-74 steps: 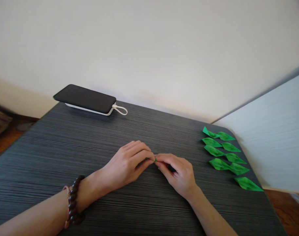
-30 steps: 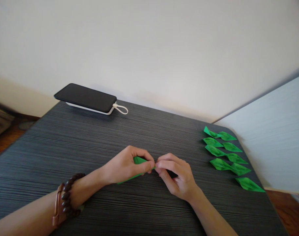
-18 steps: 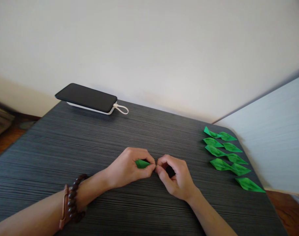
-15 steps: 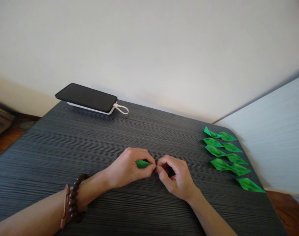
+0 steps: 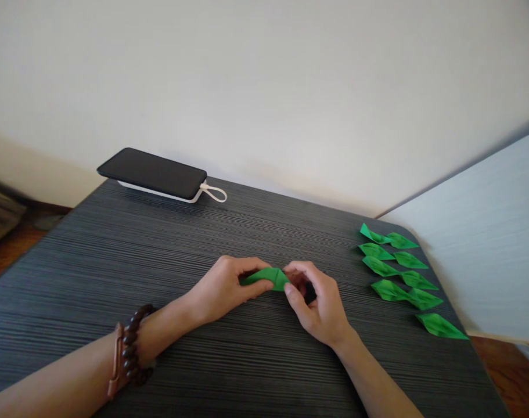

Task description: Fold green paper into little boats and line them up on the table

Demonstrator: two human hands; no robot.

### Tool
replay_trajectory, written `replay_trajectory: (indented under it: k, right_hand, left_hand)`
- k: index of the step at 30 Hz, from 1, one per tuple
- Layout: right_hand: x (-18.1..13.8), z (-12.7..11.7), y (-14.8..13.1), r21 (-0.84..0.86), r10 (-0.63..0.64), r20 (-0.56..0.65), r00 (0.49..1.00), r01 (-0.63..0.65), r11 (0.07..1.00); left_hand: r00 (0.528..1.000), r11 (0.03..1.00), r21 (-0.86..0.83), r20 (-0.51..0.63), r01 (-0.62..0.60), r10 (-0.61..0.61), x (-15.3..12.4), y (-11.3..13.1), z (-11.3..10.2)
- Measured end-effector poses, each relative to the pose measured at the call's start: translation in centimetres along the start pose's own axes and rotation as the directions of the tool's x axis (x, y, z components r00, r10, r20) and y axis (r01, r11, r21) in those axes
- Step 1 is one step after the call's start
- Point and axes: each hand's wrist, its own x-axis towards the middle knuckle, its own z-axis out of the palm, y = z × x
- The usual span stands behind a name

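Observation:
A folded green paper piece [image 5: 276, 277] is held between my two hands, just over the dark table. My left hand [image 5: 229, 287] pinches its left part between thumb and fingers. At its right end, my right hand [image 5: 319, 302] grips it with the thumb in front and the fingers behind. A crease runs across the paper near its middle. Part of its left end lies behind my left thumb. Several similar folded green paper pieces [image 5: 388, 291] lie in rows to the right of my right hand.
A black phone [image 5: 153, 171] rests on a white base with a short white cable loop [image 5: 216, 193] at the table's back left. The dark wood-grain table [image 5: 255, 360] meets a pale wall [image 5: 264, 87] behind. A light panel [image 5: 477, 244] stands along the right edge.
My fingertips have moved apart from their close pinch, and more of the green paper shows between them. My right hand has shifted slightly up and right. The other pieces stay put.

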Motion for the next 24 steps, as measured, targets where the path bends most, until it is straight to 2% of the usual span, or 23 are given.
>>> replay_trajectory:
  k: [3,7,15,24]
  right_hand:
    - [0.0,0.2,0.1,-0.005,0.012,-0.053,0.999,-0.012,1.000]
    - [-0.1,0.2,0.9,0.054,0.103,-0.168,0.980,-0.095,0.994]
    - [-0.4,0.5,0.4,0.077,0.078,-0.048,0.996,-0.074,0.994]
    - [-0.4,0.4,0.5,0.104,0.126,-0.082,0.989,-0.117,0.988]
  left_hand:
    - [0.999,0.995,-0.095,-0.023,0.025,-0.028,0.1,0.0,0.1]
    - [0.993,0.969,-0.245,-0.104,0.033,-0.060,0.3,-0.1,0.2]
    - [0.992,0.955,-0.292,-0.093,0.051,-0.081,0.1,-0.1,0.3]
    - [0.995,0.971,-0.236,-0.088,0.034,-0.057,0.1,0.2,0.3]
